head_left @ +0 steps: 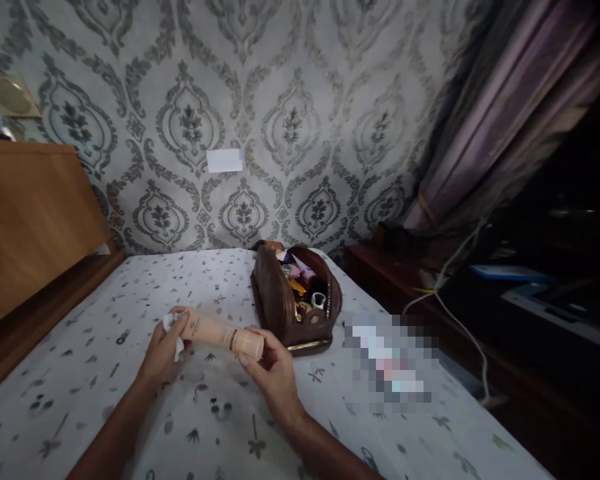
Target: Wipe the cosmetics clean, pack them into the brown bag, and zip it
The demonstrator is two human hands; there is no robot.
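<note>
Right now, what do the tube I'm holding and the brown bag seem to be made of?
The tube is probably smooth plastic with a satin finish, judging by its even sheen. The bag looks like leather or imitation leather, softly shiny.

A capped peach tube (213, 333) slants, cap rightward, crumpled white tissue (179, 348) by its left end.

dim, dark right side, slightly blurred

L grip (158, 352), R grip (276, 375) (both curled)
</note>
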